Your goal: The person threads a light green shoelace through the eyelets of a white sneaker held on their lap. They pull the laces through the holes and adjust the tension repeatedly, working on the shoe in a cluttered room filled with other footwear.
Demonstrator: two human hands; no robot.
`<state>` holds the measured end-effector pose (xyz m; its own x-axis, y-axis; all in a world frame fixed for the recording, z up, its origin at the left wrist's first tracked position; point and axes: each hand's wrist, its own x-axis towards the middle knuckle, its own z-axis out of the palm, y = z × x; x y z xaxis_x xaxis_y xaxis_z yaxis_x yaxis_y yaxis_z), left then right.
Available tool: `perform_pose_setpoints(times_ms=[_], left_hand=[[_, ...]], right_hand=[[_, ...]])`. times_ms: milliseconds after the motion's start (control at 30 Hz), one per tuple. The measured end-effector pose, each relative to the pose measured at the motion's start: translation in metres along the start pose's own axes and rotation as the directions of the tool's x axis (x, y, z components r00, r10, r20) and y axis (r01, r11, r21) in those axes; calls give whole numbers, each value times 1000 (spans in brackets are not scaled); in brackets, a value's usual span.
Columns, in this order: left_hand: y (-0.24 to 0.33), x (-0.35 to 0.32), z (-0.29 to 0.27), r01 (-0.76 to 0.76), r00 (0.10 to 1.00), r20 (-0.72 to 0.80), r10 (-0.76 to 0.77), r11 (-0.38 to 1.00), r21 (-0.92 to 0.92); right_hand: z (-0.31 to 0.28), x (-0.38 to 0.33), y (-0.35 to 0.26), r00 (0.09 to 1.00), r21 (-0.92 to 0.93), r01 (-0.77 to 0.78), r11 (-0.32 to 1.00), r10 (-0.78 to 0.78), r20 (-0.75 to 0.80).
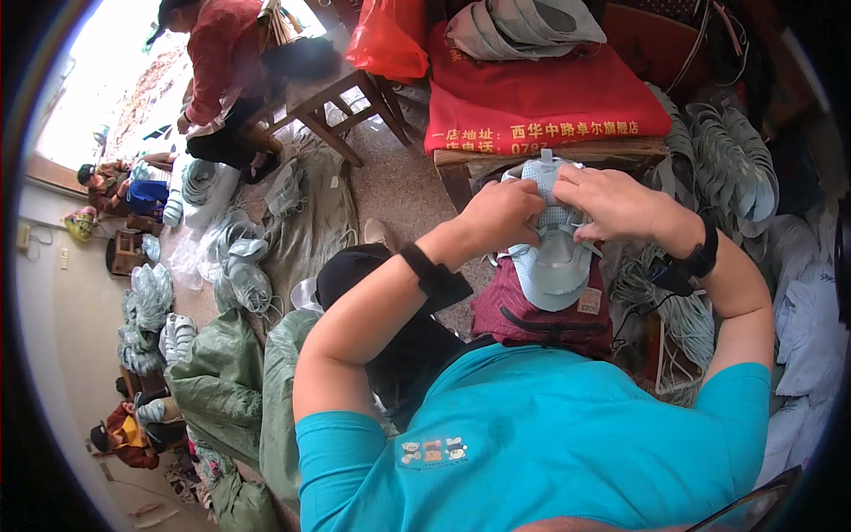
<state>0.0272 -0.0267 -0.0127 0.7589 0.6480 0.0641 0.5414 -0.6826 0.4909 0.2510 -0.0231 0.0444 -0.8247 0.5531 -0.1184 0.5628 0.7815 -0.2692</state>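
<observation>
A pale blue shoe upper (pixel 556 277) rests over my lap, its rounded toe towards me and its tongue towards the table. My left hand (pixel 507 213) grips its left side, with bent fingers at the opening. On the other side, my right hand (pixel 612 202) pinches the upper near the tongue, thumb lower down by the vamp. Both hands cover part of the lacing area, so what lies right under the fingertips is hidden. Beneath the upper is a maroon cloth bag or apron (pixel 541 312) with a zip.
Ahead stands a wooden table (pixel 452 168) under a red printed cloth (pixel 541 102), with stacked grey uppers (pixel 523 31) on it. More uppers (pixel 731 160) and bundled laces (pixel 683 328) lie at right. Green sacks (pixel 217 372), a wooden stool (pixel 332 93) and other people (pixel 217 62) are at left.
</observation>
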Motion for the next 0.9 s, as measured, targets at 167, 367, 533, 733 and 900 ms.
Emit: perform_pose_setpoints(times_ms=[167,367,533,733,900], left_hand=[[-12,-9,19,76,983,-162,-89,994,-83],[2,-6,33,238,925,-204,-321,907,-347],[16,4,37,154,746,-180,-641,430,-890],[43,3,48,51,766,-527,-368,852,-520],[36,4,50,-61,797,-562,-222,896,-441]], right_hand=[[-9,9,12,983,129,-7,992,-17,183],[-6,9,21,980,86,125,988,-137,148],[2,6,20,980,52,194,980,-196,28],[23,-7,20,986,96,123,988,-111,-124],[31,-16,19,980,167,70,983,-37,-194]])
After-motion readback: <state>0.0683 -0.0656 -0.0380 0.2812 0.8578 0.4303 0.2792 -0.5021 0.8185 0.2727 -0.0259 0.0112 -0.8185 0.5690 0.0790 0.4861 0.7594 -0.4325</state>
